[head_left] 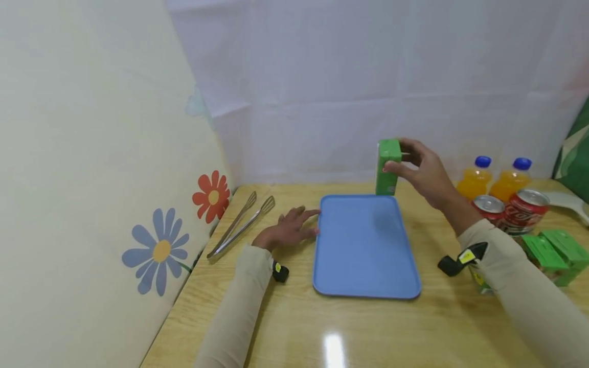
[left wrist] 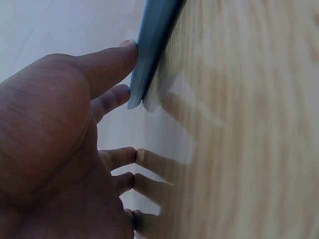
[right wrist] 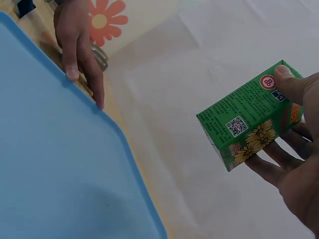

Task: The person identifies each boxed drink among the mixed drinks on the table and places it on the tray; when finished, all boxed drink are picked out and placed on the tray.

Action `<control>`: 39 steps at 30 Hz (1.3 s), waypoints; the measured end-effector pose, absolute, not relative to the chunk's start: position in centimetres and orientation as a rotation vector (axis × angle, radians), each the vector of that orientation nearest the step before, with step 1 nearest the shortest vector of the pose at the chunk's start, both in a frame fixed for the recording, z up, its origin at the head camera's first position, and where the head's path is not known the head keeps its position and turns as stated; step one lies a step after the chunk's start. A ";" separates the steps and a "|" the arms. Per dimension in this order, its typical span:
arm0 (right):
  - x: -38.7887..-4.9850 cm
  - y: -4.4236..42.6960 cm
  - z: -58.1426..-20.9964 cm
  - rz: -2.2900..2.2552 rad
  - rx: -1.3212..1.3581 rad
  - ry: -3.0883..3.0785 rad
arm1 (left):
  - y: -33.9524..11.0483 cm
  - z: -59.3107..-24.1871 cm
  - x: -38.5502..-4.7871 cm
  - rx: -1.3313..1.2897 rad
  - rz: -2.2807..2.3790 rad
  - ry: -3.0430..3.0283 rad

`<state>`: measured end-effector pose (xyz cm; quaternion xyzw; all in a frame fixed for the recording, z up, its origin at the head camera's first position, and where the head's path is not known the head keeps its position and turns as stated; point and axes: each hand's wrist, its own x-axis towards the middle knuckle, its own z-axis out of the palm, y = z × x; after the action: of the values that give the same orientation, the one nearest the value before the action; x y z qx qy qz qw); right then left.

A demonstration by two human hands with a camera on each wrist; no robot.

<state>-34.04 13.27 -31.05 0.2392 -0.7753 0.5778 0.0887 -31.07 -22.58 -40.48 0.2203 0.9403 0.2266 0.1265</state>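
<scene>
Right hand (head_left: 425, 174), upper right of centre in head view, pinches boxy green cardboard drink carton (head_left: 388, 166) upright near flat blue plastic-looking tray's (head_left: 363, 245) upper-right corner, thumb opposing fingers, likely for balance; left hand (head_left: 292, 227), fingers spread, touches tray's left edge, probably steadying it

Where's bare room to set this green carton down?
Free: the inside of the blue rectangular plastic tray; the pale wooden tabletop along its near edge. Crowded: the right side, with orange-filled, blue-capped bottles, red metal cans and green cardboard cartons. Left of the tray, silver metal tongs and the left hand take room.
</scene>
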 end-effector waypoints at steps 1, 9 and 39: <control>-34.2 12.9 -31.3 1.718 0.719 -2.312 | -22.6 -40.5 -31.1 0.640 0.659 2.740; -35.2 10.0 -33.2 1.771 0.729 -2.323 | -22.6 -40.1 -30.8 0.635 0.671 2.734; -37.6 1.6 -39.0 1.996 0.737 -2.327 | -22.0 -40.1 -30.6 0.543 0.548 2.775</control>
<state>-37.63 1.64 -39.05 0.2338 -0.7379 0.6331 -0.0057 -30.60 -21.96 -40.13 0.1869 0.9553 0.1886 0.1303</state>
